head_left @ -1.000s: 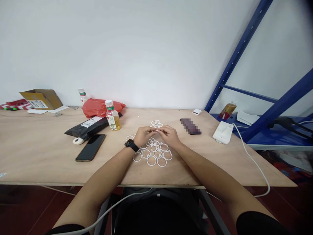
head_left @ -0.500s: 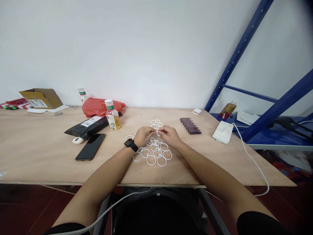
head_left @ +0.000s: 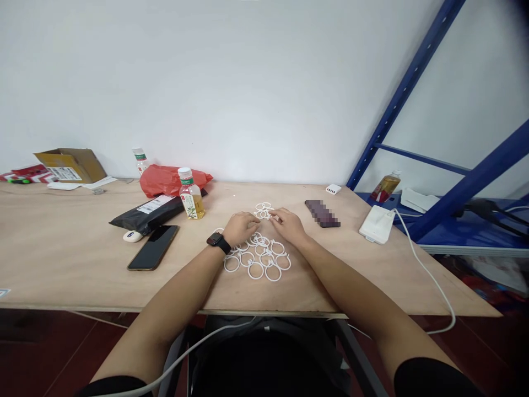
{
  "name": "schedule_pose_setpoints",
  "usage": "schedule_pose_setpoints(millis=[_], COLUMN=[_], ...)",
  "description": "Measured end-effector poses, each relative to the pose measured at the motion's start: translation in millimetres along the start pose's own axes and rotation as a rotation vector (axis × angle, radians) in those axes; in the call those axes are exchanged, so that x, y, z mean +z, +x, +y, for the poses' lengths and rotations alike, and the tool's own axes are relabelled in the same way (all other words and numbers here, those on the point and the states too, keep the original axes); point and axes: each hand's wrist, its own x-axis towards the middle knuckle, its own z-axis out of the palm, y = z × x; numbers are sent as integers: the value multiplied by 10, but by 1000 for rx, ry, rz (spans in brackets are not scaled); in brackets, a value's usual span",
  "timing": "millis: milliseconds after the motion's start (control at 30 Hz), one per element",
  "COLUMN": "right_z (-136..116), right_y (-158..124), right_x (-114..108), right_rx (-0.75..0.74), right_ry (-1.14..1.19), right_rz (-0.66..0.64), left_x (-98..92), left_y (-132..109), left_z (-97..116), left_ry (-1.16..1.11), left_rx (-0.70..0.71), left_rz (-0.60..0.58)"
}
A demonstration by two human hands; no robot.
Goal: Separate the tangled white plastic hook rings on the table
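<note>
Thin white plastic rings with small clasps lie in two groups on the wooden table. The larger group of rings (head_left: 256, 271) is nearest my body, partly covered by my left hand. Beyond it sits a smaller group of rings (head_left: 261, 207). My left hand (head_left: 241, 228), with a black watch on its wrist, hovers over the left of the larger group, fingers loosely bent and apart, nothing seen in them. My right hand (head_left: 288, 225) is at the right edge of the smaller group, its thumb and fingertips on a white ring (head_left: 267, 215) there.
To the left are a phone (head_left: 153, 248), a white oval case (head_left: 132, 236), a black parcel (head_left: 142, 216), a drink bottle (head_left: 192, 198) and a red bag (head_left: 161, 180). At right lie a pixelated dark object (head_left: 322, 213), a white power bank (head_left: 376, 224) with cable and a blue rack (head_left: 407, 91).
My hands were together around a small white piece between the groups. They have parted: the left drew back leftward, the right moved slightly away from me to the smaller group.
</note>
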Motion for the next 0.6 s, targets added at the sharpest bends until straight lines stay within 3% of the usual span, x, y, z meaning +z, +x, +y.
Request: schedule_pose_setpoints(millis=[200,400,600], right_z=[44,-62,-98], right_y=[-35,-98,-89], right_x=[14,2,14], right_rx=[-20,-44,-34], right_ry=[-3,113,181], right_rz=[-92,-218,-309], left_x=[-25,-67,-72], left_y=[-32,-7,-1], left_z=[71,85,93], left_ry=[142,46,8], left_rx=[-72,-163,-148], left_rz=[-207,-110,-41])
